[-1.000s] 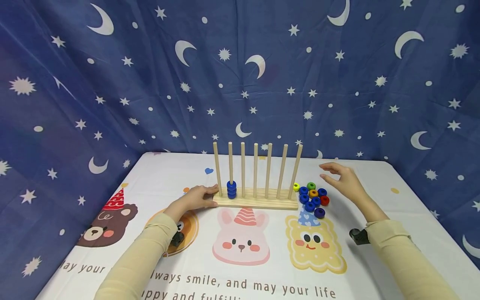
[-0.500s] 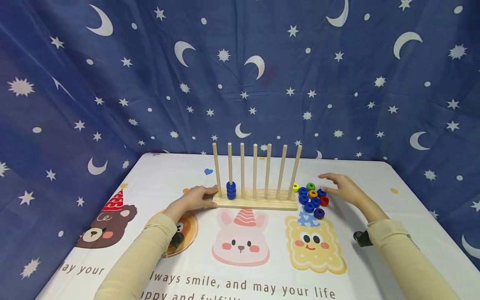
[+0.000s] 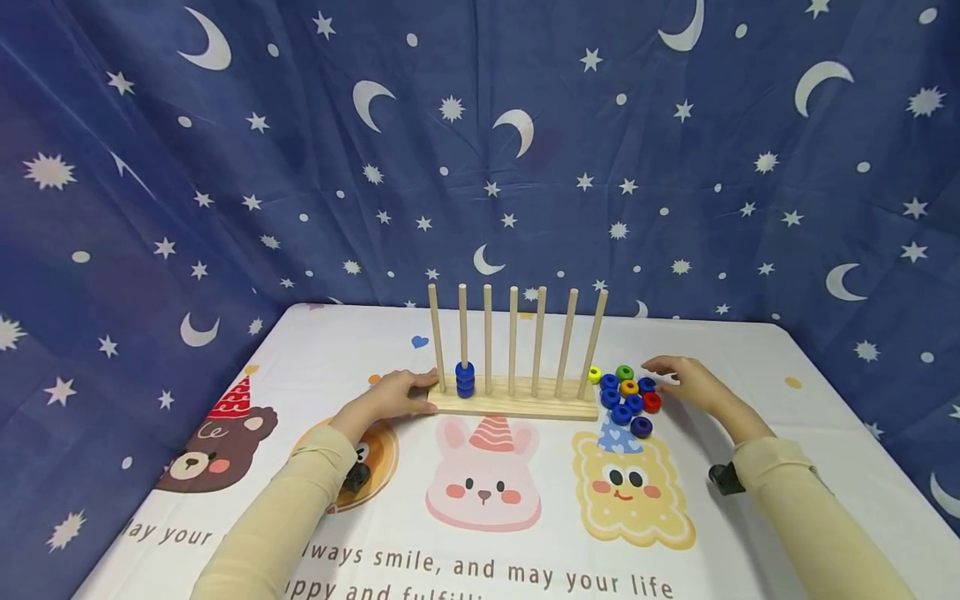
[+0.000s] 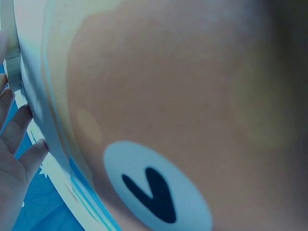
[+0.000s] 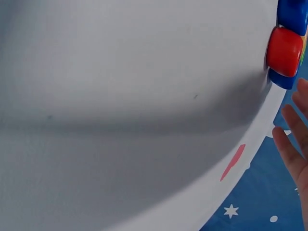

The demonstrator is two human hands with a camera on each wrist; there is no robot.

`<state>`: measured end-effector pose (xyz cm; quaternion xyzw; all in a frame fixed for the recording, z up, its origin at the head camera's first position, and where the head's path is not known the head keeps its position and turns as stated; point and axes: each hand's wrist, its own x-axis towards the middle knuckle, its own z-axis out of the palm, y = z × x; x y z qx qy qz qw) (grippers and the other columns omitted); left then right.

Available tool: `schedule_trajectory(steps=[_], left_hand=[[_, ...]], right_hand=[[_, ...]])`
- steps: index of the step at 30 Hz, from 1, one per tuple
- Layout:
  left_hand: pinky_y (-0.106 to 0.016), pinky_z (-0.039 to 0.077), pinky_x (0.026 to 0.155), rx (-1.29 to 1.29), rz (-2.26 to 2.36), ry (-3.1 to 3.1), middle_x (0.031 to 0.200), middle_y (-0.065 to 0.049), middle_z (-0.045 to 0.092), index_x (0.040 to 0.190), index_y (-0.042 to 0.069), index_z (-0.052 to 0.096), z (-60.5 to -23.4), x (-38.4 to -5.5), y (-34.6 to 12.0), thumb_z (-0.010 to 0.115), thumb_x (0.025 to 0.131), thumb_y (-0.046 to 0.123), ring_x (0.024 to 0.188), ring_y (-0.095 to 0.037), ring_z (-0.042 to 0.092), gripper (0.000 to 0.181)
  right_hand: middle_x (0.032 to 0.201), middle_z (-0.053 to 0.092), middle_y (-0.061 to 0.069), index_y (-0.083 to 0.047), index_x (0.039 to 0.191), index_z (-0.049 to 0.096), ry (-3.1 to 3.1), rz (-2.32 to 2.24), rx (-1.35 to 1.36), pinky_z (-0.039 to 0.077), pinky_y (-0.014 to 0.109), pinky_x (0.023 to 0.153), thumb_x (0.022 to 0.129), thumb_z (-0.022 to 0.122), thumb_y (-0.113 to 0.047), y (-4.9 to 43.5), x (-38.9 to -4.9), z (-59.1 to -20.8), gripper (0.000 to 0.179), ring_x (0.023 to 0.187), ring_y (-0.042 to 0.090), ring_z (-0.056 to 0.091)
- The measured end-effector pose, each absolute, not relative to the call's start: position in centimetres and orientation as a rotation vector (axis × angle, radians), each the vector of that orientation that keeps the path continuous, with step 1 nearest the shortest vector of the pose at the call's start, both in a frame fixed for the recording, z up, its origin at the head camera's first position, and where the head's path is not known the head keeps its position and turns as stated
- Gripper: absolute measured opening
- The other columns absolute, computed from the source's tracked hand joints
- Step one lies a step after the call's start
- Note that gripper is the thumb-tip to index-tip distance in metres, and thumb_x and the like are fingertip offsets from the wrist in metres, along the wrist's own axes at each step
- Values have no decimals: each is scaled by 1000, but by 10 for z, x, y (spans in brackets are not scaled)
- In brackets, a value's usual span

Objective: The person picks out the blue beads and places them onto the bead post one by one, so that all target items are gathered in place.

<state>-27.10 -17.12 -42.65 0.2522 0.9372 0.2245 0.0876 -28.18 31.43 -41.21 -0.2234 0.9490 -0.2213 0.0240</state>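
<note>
A person's left hand (image 3: 386, 396) grips the nine o'clock end of a wooden stand (image 3: 517, 408), its thumb on the near side and a fingertip on the far side, as the right hand (image 3: 697, 385) hangs at the three o'clock edge of a cluster of loose beads (image 3: 632, 408). The left wrist view shows that hand's other fingers fanned apart; the right hand's fingers are parted too, thumb close to a blue bead (image 3: 645, 385), though whether it touches cannot be told. The stand lies mid-table with seven upright pegs, and three blue rings (image 3: 465, 380) sit stacked at the foot of the second peg from its nine o'clock end. The cluster lies just off the stand's three o'clock end. Around its orange bead (image 3: 628, 388), a green bead (image 3: 625, 372) sits at twelve o'clock, a red bead (image 3: 651, 403) at four, a dark purple bead (image 3: 641, 427) at five and a yellow bead (image 3: 595, 375) near ten, with further blue ones between. On the white tablecloth (image 3: 367, 333), a printed pink rabbit (image 3: 483, 492) smiles at six o'clock from the stand and a biscuit face (image 3: 632, 508) at four; a starry blue backdrop (image 3: 405, 183) rises at twelve.
</note>
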Motion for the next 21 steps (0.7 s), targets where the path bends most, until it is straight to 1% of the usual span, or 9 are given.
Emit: schedule_trajectory(steps=[5,13,21], left_hand=[[-49,36,108,752,673,2786,141,-15,46,132,2,53,-430,-271,-171,72,82,29,130,-38,44,60],[-48,35,109,748,677,2785,141,-14,46,132,3,53,-431,-273,-169,72,82,31,130,-37,44,60],[-49,36,108,753,684,2791,141,-16,46,133,2,52,-430,-272,-172,72,83,29,130,-38,44,60]], right_hand=[[109,63,31,13,111,59,2910,-688,-692,52,53,85,81,63,10,320,-285,-420,31,98,45,61],[112,62,31,13,113,59,2857,-699,-640,50,53,89,82,62,9,323,-284,-427,31,103,44,60],[117,58,33,12,117,57,2844,-626,-629,51,50,89,80,64,10,316,-287,-426,37,105,44,60]])
